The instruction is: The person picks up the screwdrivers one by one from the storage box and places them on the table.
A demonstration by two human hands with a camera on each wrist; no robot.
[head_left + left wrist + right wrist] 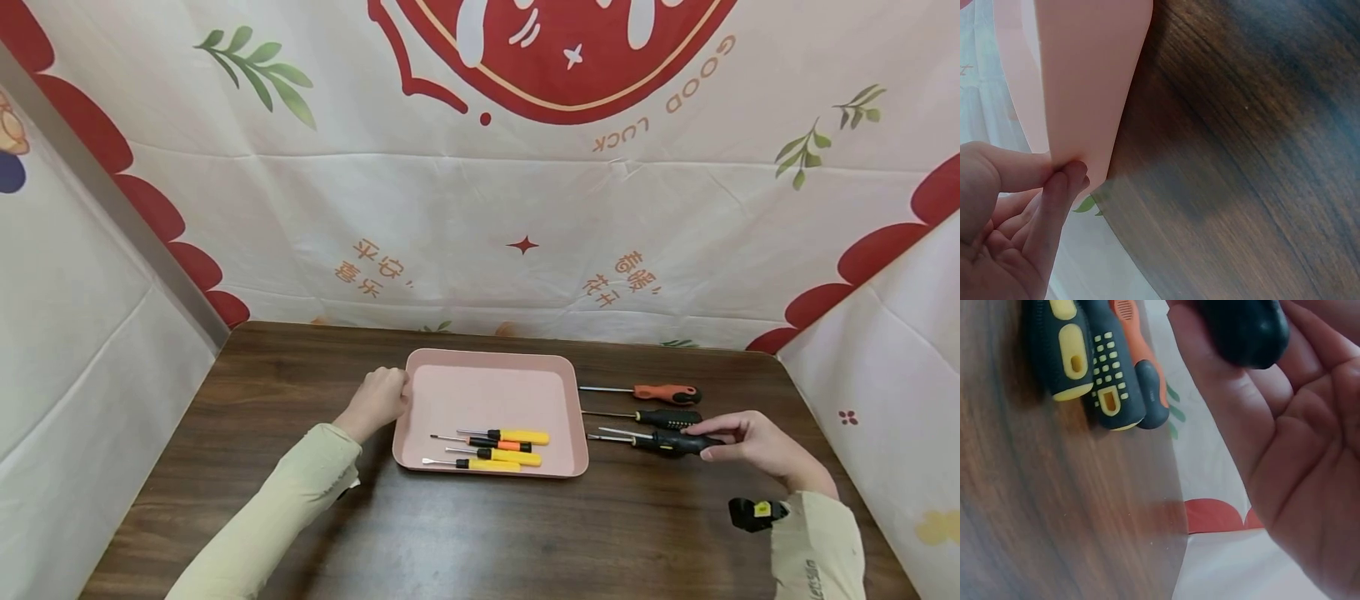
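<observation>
The cloth [465, 200] reads "GOOD LUCK", "平安喜乐", "春暖花开".

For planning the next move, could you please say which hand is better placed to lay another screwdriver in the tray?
Probably the right hand: it holds a black screwdriver beside the tray, while the left hand grips the tray.

The left hand [1013, 231] pinches the pink tray [1085, 75]; right of the tray spreads the brown bench [1229, 125], and beside its pinched end shows pale cloth [1097, 265].
</observation>
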